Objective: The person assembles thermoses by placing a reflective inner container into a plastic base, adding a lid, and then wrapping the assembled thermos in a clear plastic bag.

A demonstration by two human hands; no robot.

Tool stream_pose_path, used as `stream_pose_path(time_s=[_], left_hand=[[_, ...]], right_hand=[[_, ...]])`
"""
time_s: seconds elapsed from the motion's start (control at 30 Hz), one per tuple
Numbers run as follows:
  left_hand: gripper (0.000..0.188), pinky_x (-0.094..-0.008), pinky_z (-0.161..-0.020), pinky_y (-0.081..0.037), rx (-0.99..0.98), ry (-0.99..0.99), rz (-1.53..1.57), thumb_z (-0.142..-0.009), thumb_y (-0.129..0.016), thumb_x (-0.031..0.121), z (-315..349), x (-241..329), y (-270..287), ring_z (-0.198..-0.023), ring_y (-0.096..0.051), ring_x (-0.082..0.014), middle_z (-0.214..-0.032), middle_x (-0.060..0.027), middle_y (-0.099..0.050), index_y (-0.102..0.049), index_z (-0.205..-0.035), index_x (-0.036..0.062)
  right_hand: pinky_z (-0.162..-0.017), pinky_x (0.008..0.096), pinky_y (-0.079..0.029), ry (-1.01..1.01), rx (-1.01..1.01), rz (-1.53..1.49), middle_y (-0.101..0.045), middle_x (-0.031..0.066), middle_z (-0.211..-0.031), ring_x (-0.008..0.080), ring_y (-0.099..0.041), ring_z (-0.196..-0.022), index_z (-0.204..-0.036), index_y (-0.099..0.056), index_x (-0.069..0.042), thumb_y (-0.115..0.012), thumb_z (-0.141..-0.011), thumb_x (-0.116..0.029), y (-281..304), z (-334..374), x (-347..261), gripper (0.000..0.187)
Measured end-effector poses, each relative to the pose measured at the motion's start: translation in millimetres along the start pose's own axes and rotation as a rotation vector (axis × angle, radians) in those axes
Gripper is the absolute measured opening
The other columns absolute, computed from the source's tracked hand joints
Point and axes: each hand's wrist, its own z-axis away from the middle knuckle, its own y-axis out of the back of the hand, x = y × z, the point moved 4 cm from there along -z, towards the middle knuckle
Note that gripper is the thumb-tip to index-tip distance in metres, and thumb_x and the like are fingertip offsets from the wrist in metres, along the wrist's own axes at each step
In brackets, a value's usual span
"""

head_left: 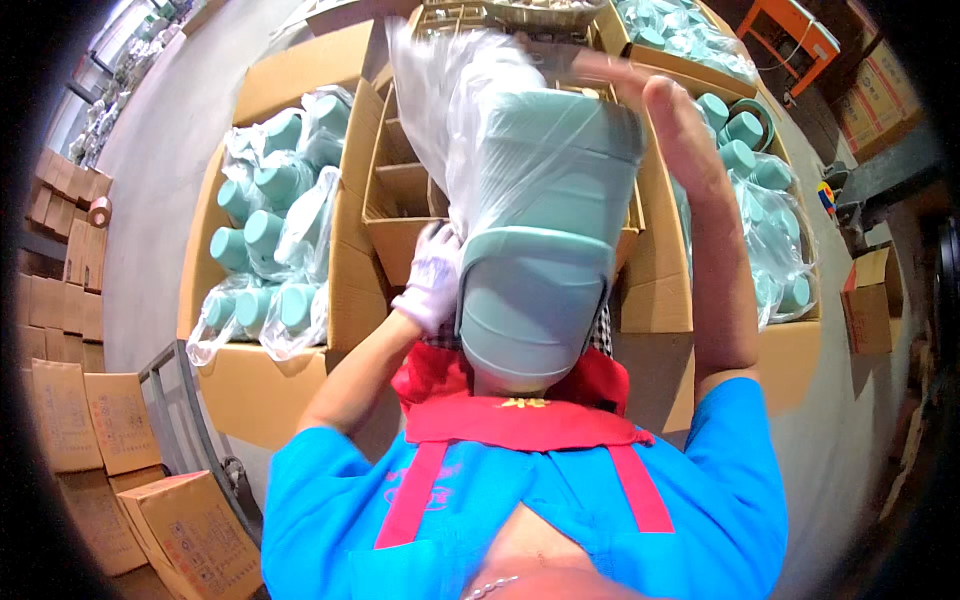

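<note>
A tall teal stack of nested, tub-like containers (540, 290) leans against my front, its near end by my red apron (530, 420). A clear plastic bag (440, 110) covers its far part and billows off to the left. My left hand (433, 275), in a white glove, is at the stack's left side. Its fingers close on the bag's gathered edge and are partly hidden. My bare right hand (680, 130) is raised by the stack's far right end, fingers stretched leftward and blurred, holding nothing.
An open carton (400, 235) with cardboard dividers stands behind the stack. Cartons on the left (355, 220) and right (655, 290) hold bagged teal pots. Several closed boxes (190, 540) are piled at lower left beside a metal cart frame (185, 405). An orange stand (785, 40) is at far right.
</note>
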Motion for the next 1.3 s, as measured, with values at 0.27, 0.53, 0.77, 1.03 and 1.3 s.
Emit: stream_pose_path(time_s=[0.27,0.53,0.77,1.03,1.3], left_hand=[[0.033,-0.0501,-0.115,-0.027,-1.381,-0.16,0.191,-0.092,-0.049,0.018,88,67,78,-0.126,-0.052,-0.029,-0.128,-0.0116,-0.059,-0.062,-0.121,0.0112],[0.045,-0.0405,-0.106,-0.038,0.522,0.366,0.622,-0.1,-0.045,0.031,-60,-44,121,-0.122,-0.052,-0.0259,-0.128,-0.0136,-0.057,-0.053,-0.13,-0.0006],[0.095,-0.0408,-0.105,-0.039,0.055,0.492,1.707,-0.095,-0.014,0.072,-143,-67,23,-0.116,-0.057,-0.0307,-0.122,-0.02,-0.062,-0.059,-0.123,-0.0063],[0.11,-0.0408,-0.103,-0.043,0.269,0.421,1.347,-0.087,-0.015,0.083,-199,-57,21,-0.119,-0.057,-0.033,-0.131,-0.0254,-0.055,-0.054,-0.127,-0.0117],[0.059,-0.038,-0.1,-0.044,0.104,0.303,1.393,-0.097,-0.043,0.045,-216,-66,42,-0.115,-0.058,-0.029,-0.13,-0.0201,-0.056,-0.052,-0.13,-0.0041]], right_hand=[[-0.064,0.0363,-0.052,-0.114,0.141,0.261,-0.068,0.013,-0.071,0.027,-0.066,-0.066,-0.088,-0.071,-0.003,-0.052,-0.096,-0.049,-37,9,5,0.05],[-0.067,0.042,-0.051,0.115,-0.009,0.489,-0.065,0.0144,-0.069,0.0327,-0.067,-0.07,-0.069,-0.069,-0.008,-0.055,-0.089,-0.055,-137,-39,-29,0.053],[-0.06,0.041,-0.046,0.024,0.074,0.03,-0.056,0.0107,-0.064,0.0301,-0.059,-0.063,-0.066,-0.061,-0.006,-0.059,-0.091,-0.04,-69,-21,66,0.042],[-0.073,0.0278,-0.051,0.028,0.066,-0.453,-0.068,0.0086,-0.08,0.0166,-0.067,-0.08,-0.084,-0.066,-0.001,-0.041,-0.094,-0.067,-55,-26,135,0.072],[-0.08,0.0345,-0.054,-0.13,0.028,-0.677,-0.069,0.0106,-0.086,0.0209,-0.069,-0.087,-0.092,-0.065,-0.001,-0.041,-0.104,-0.032,-50,-37,161,0.041]])
